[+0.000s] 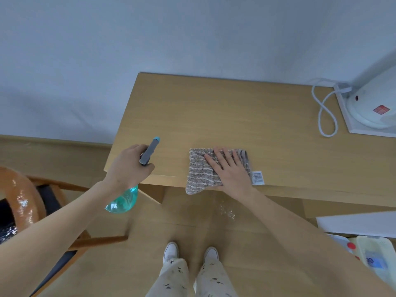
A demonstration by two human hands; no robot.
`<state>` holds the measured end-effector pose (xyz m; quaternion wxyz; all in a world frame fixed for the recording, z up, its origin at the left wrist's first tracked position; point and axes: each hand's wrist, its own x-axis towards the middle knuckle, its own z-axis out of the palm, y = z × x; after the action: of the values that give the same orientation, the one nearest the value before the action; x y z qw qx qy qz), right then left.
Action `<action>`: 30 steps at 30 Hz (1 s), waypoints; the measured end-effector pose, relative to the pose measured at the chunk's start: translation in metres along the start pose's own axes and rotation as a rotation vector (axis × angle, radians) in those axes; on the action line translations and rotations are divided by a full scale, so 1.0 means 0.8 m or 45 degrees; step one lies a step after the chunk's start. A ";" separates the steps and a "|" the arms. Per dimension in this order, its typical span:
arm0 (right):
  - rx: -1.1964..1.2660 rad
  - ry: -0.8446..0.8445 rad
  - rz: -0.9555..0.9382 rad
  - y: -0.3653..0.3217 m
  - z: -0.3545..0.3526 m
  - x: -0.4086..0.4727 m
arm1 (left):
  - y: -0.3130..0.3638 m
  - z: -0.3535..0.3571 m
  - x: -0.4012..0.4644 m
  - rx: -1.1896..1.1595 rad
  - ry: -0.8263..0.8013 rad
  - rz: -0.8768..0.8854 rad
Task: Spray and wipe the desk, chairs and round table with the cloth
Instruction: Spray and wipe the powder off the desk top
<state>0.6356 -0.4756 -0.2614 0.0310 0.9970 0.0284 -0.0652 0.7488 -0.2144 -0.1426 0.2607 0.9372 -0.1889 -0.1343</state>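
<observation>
My left hand (130, 166) grips the neck of a teal spray bottle (123, 200) over the left front corner of the light wooden desk (214, 114). The bottle's grey nozzle with a blue tip points toward the desk top, and its clear teal body hangs below my wrist. My right hand (229, 168) lies flat with straight fingers on a folded grey-and-white striped cloth (199, 172) at the desk's front edge. The cloth's lower corner hangs over the edge, and a white barcode tag (257, 177) sticks out on its right.
A white appliance on a flat base (368, 108) with a looped white cable (325, 116) stands at the desk's back right. A wooden chair (49, 202) with a dark seat is at the left. White boards and packages (368, 245) lie at the lower right. A wall rises behind the desk.
</observation>
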 end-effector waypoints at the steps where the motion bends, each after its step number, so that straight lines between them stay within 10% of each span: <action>1: 0.000 -0.002 -0.008 -0.014 -0.003 0.011 | -0.006 -0.006 -0.001 -0.002 0.012 -0.011; 30: 0.024 0.198 -0.313 -0.303 -0.042 0.227 | -0.226 -0.128 -0.083 -0.073 0.258 -0.496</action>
<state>0.8046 -0.2225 -0.2663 0.0110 0.9883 0.1519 0.0088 0.7767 0.0015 -0.1450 0.2740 0.9569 0.0270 -0.0924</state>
